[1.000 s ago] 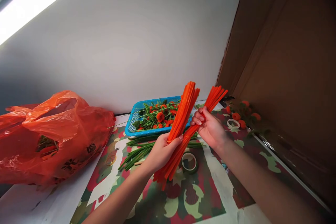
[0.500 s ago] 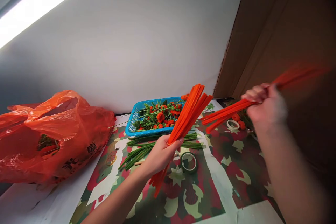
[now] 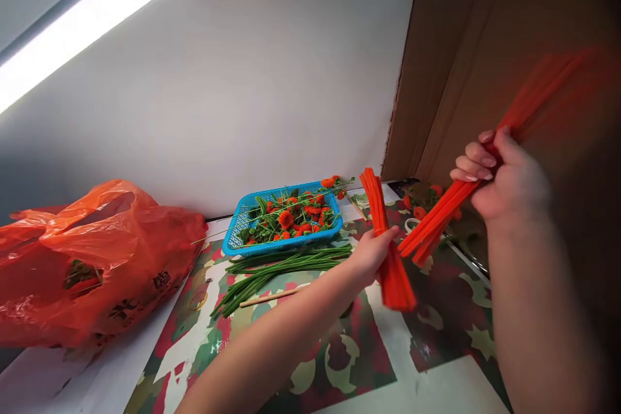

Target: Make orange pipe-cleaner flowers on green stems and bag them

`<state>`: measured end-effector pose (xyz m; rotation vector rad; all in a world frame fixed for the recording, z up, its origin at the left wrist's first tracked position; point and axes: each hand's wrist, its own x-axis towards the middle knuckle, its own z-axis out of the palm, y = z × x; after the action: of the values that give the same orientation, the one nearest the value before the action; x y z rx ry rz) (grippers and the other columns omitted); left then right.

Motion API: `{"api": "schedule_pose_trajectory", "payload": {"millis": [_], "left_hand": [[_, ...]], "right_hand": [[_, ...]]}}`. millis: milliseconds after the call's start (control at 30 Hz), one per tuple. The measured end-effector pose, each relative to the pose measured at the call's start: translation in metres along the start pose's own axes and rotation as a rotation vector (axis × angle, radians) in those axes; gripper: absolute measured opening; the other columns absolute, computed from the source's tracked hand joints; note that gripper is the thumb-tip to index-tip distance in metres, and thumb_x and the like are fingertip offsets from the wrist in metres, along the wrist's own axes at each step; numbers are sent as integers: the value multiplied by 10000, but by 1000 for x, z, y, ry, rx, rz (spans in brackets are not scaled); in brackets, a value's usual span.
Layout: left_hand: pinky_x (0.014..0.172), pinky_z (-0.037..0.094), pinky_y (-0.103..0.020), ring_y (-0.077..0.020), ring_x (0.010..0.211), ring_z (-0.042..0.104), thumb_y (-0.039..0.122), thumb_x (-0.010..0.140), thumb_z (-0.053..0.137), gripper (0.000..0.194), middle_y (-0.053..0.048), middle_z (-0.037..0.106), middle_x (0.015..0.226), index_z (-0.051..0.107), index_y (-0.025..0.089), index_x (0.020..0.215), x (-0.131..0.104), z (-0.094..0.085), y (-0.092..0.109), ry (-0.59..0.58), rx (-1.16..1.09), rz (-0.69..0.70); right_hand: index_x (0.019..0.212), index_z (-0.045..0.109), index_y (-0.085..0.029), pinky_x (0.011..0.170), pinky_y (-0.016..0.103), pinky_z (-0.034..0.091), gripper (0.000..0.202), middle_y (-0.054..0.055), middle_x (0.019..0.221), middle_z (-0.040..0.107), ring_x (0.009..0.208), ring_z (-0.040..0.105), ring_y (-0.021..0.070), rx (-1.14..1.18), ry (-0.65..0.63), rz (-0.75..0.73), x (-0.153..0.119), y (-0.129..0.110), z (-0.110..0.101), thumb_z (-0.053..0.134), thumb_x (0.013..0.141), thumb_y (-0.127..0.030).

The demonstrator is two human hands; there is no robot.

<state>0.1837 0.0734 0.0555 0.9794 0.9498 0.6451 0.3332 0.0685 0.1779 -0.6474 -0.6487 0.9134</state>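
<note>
My left hand [image 3: 374, 253] is closed around the middle of a bundle of orange pipe cleaners [image 3: 398, 284], held nearly upright above the table. My right hand [image 3: 509, 178], higher and farther right, grips a second bundle of orange pipe cleaners [image 3: 439, 217]. The upper end of that one fans out and is blurred; its lower ends come close to the left bundle. Left of my left hand lie green pipe cleaners [image 3: 286, 269] and a thin wooden stick [image 3: 269, 298].
Orange flowers with green stems [image 3: 286, 219] fill a blue basket [image 3: 286, 247] by the wall. An orange plastic bag [image 3: 130, 259] stands at the left. More orange flowers [image 3: 420, 212] lie at the right, near brown cardboard [image 3: 456, 45]. A camouflage-patterned cover [image 3: 339, 362] lies on the table.
My left hand has moved right with its bundle, which now leans the other way. My right hand has tilted its bundle more steeply. The green tape roll is now mostly hidden behind my left arm.
</note>
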Motion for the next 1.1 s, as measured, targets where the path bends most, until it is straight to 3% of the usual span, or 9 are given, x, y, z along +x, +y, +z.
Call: {"api": "schedule_pose_trajectory", "payload": {"millis": [133,233,300,400,467,600,700,867,1100], "left_hand": [[791,473,-331,-253,912,620,219,720,651,226,-127,665,971,619,120,921,22,20,-3,27,39,71],[1021,339,-324,-274,1286,398,215,706,684,498,-119,475,1372,542,165,1180,6,9,-6,147,86,191],[1055,303,-329,-270,1325,357,326,769,638,500,-113,411,1435,514,168,1228,-13,-6,-6,217,95,309],[895,447,-365,-261,1072,589,566,815,518,508,-112,616,1187,565,174,1136,-42,-32,2,-84,-71,261],[739,499,-347,-222,782,653,596,723,614,532,-119,672,929,609,119,959,-60,-48,9,-287,-65,149],[420,324,-200,-61,402,413,533,792,573,389,37,487,569,499,155,735,-90,-88,16,-94,248,126],[450,305,-204,-76,483,399,512,852,492,343,44,469,630,500,171,812,-111,-129,15,-6,624,182],[581,349,-269,-162,645,506,430,902,406,282,5,555,699,495,195,773,-127,-193,7,282,1390,292],[727,447,-341,-254,903,581,295,879,490,228,-90,646,978,561,185,1066,-112,-213,-9,405,1806,475]], "right_hand": [[582,484,-192,386,221,142,399,-76,446,255,373,132,60,-21,-41,22,-3,-3,0,381,966,-228],[592,496,-187,372,198,156,336,-79,438,284,363,178,50,-43,-119,105,-5,9,4,501,916,-279],[618,517,-183,375,183,200,284,-78,446,333,362,246,43,-44,-198,218,-11,29,12,594,861,-308],[615,505,-185,405,182,300,295,-81,455,376,384,313,47,69,-232,426,-30,72,30,696,772,-346],[615,511,-190,480,208,398,294,-67,490,448,457,431,72,149,-201,437,-48,100,41,737,715,-348],[737,626,-190,698,269,480,242,-12,699,635,724,595,137,42,-319,428,-75,130,49,758,662,-378],[833,656,-195,741,288,467,281,11,840,674,870,607,177,-129,-345,458,-76,130,45,760,635,-366],[862,652,-208,677,267,414,301,18,941,657,909,579,183,-350,-212,450,-58,128,34,725,585,-299],[853,665,-222,689,262,378,241,4,981,643,856,546,146,-488,-193,220,-51,132,28,667,632,-320]]}}
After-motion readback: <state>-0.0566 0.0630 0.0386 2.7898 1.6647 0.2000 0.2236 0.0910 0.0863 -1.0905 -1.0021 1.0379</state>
